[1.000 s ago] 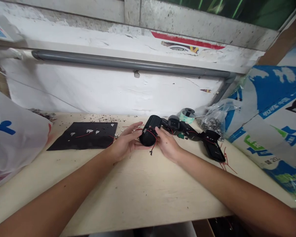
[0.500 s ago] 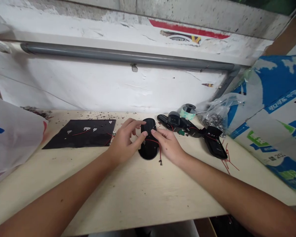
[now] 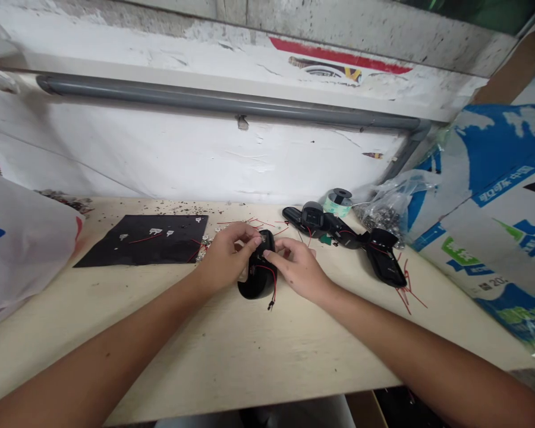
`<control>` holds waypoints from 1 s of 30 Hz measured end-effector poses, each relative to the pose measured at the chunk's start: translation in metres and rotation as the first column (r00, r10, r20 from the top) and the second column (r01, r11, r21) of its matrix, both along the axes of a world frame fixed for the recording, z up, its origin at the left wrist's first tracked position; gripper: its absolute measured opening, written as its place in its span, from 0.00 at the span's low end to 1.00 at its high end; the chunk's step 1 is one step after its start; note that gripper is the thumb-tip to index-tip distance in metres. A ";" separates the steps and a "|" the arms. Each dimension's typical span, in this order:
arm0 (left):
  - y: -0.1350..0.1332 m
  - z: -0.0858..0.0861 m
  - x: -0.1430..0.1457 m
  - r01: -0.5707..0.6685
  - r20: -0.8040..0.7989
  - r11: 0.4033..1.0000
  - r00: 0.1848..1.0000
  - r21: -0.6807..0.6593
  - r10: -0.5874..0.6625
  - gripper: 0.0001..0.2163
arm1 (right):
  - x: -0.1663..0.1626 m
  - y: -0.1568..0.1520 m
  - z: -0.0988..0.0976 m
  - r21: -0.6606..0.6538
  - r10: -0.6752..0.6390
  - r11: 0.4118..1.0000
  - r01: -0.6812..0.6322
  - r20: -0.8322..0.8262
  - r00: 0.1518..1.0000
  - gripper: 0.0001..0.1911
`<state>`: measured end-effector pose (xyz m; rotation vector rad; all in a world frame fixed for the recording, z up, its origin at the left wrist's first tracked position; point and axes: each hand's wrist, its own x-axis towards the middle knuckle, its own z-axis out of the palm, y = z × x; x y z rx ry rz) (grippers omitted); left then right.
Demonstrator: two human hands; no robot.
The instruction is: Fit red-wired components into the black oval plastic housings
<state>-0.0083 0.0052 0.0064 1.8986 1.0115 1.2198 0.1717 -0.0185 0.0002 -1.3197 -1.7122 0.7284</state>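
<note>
A black oval plastic shell (image 3: 255, 279) with a red wire (image 3: 273, 282) hanging from it lies on the pale wooden table (image 3: 258, 351). My left hand (image 3: 225, 258) curls round the shell's left side, its fingertips pinched over the top end. My right hand (image 3: 296, 267) holds the shell's right side, thumb and forefinger pinching at the same top end. What the fingertips press there is too small to make out.
A black mat (image 3: 147, 239) with small metal bits and red wires lies to the left. More black shells (image 3: 348, 238), a tape roll (image 3: 337, 201) and a clear bag of metal parts (image 3: 386, 214) sit at the right back. A white plastic bag (image 3: 18, 249) fills the left, printed cartons (image 3: 494, 196) the right.
Both hands and the shell have come a little nearer and to the left. The shell has turned, and the fingertips of both hands have gathered at its top end.
</note>
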 end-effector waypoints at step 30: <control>-0.007 0.006 0.003 0.209 0.021 0.969 0.978 -0.134 -0.208 0.10 | 0.016 0.001 0.003 0.407 0.187 0.895 -0.184 0.033 0.982 0.04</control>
